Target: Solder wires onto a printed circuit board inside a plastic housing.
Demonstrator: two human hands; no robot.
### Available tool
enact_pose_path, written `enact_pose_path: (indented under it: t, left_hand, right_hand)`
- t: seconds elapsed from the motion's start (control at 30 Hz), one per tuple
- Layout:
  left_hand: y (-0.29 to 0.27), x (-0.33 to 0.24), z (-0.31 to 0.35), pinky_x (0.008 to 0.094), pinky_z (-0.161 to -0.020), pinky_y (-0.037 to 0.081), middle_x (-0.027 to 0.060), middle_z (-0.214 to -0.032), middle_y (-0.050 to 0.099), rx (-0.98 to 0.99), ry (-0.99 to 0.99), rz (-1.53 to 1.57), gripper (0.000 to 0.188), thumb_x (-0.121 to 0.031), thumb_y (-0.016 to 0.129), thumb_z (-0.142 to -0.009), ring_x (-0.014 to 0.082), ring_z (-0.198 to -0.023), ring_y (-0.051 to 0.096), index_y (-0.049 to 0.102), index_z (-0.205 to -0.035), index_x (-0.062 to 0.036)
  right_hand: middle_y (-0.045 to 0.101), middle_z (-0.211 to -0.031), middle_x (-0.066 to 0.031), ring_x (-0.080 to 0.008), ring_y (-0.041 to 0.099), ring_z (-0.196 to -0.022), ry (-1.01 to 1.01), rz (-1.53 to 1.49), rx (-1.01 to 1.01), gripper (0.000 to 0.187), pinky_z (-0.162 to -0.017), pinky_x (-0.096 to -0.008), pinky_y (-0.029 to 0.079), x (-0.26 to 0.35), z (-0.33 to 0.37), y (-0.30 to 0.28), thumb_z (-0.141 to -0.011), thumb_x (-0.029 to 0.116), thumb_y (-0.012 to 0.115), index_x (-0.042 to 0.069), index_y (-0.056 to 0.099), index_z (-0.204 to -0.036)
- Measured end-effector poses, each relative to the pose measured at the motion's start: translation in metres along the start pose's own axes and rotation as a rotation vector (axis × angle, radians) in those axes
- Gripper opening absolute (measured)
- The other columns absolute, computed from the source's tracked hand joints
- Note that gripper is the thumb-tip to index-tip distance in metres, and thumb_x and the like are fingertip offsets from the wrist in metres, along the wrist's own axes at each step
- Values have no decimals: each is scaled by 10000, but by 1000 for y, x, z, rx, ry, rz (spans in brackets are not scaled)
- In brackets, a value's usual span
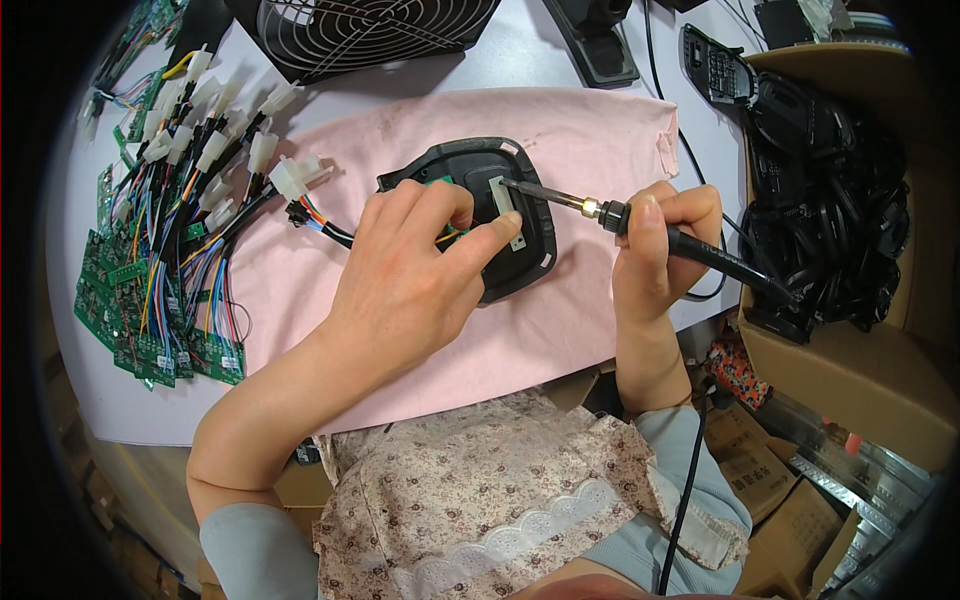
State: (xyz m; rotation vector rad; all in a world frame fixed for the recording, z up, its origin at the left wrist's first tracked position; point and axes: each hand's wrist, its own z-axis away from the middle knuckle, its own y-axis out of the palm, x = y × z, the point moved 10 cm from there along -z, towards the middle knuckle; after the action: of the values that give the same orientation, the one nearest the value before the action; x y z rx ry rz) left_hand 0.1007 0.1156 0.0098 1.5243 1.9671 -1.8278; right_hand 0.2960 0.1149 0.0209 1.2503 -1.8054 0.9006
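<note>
A black plastic housing (538,240) lies on a pink cloth (570,325). My left hand (400,265) rests over its left side with bent fingers, gripping it; its thumb presses on a pale narrow strip (503,198) on the housing. My right hand (662,245) is closed around the handle of a soldering iron (725,263), whose tip touches or nearly touches the strip's upper end. Green circuit board shows in part under my left fingers. A white connector (290,180) on coloured wires lies left of my left hand, its wires leading under it.
Green circuit boards (105,290) with bundled wires and white connectors pile up at left. A black fan (370,30) stands at the back, beside a black stand (595,45). At right, a cardboard box (850,375) holds several black plastic parts (825,200). A cable runs behind the iron.
</note>
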Motion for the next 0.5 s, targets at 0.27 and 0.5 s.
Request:
enact_pose_path:
  t: [0.27,0.5]
  left_hand:
    - [0,1,0,436,-811,435,105,-1000,545,0,-5,3,494,32,668,-737,311,-908,529,730,-1206,-109]
    - [0,-1,-1,435,-816,433,106,-1015,544,6,-8,-3,486,29,667,-738,312,-914,527,727,-1201,-107]
  right_hand:
    - [525,-687,-29,-56,407,-584,11,-52,-1,241,-543,-241,355,-3,3,-1,-956,6,644,49,413,-902]
    - [531,-692,-35,-57,416,-589,9,-50,16,236,-548,-241,363,-3,3,0,-961,7,639,47,412,-912]
